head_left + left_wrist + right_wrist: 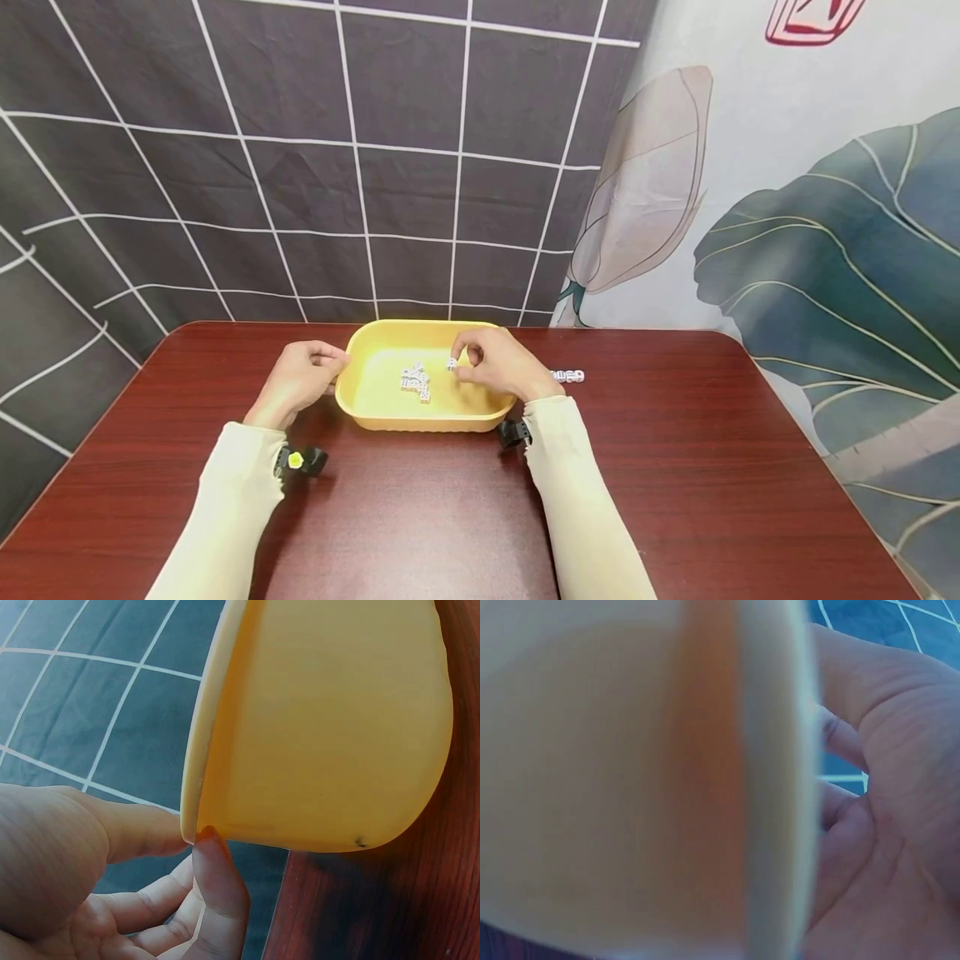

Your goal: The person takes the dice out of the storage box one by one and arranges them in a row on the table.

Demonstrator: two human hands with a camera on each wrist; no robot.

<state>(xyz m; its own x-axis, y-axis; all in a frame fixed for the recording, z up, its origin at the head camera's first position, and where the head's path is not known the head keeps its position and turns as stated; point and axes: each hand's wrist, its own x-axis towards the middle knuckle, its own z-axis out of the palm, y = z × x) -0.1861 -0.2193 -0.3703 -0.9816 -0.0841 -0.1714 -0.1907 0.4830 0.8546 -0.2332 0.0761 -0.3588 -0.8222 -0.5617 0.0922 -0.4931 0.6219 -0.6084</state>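
A yellow plastic basin (427, 423) stands near the table's far edge. My left hand (300, 379) pinches its left rim; in the left wrist view, thumb and forefinger of that hand (214, 877) meet at the basin's lip (192, 772). Over the inside of the basin, my right hand (498, 364) pinches a white die (452, 364) between its fingertips. Several more white dice (416, 382) lie in a loose cluster on the basin floor. The basin's wall (615, 787) hides the right fingertips in the right wrist view.
On the red-brown wooden table (675, 467), a short row of white dice (570, 376) lies right of the basin, partly hidden by my right wrist. Behind the table hang a dark gridded cloth (405, 192) and a leaf-patterned cloth (787, 275).
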